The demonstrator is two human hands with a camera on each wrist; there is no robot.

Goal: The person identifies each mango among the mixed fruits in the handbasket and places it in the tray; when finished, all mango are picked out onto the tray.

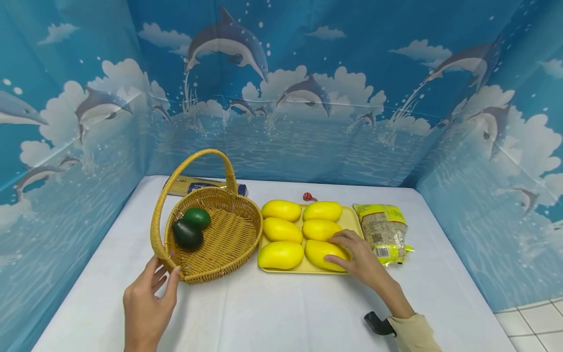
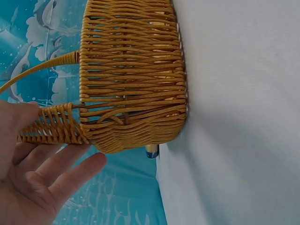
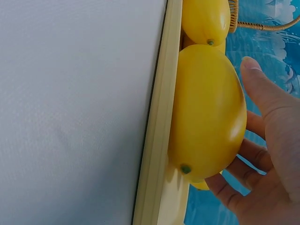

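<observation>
A wicker basket (image 1: 230, 239) with a tall arched handle stands at the left, holding two avocados, one dark (image 1: 188, 234) and one greener (image 1: 197, 217). My left hand (image 1: 147, 303) holds the near base of its handle, thumb on one side and fingers on the other, as the left wrist view shows. Several yellow mangoes lie in two columns on a pale yellow tray (image 1: 353, 222). Over the near right mango (image 1: 323, 254), my right hand (image 1: 362, 259) spreads thumb and fingers. In the right wrist view, the thumb stands just off the mango (image 3: 208, 112), with fingertips partly hidden behind it.
Behind the basket lies a pack of noodles (image 1: 180, 186). A red-wrapped lollipop (image 1: 307, 196) is beyond the tray, and a yellow-and-clear food bag (image 1: 384, 232) sits to its right. A dolphin-print curtain (image 1: 286, 142) encloses the white table (image 1: 246, 318) at back and sides.
</observation>
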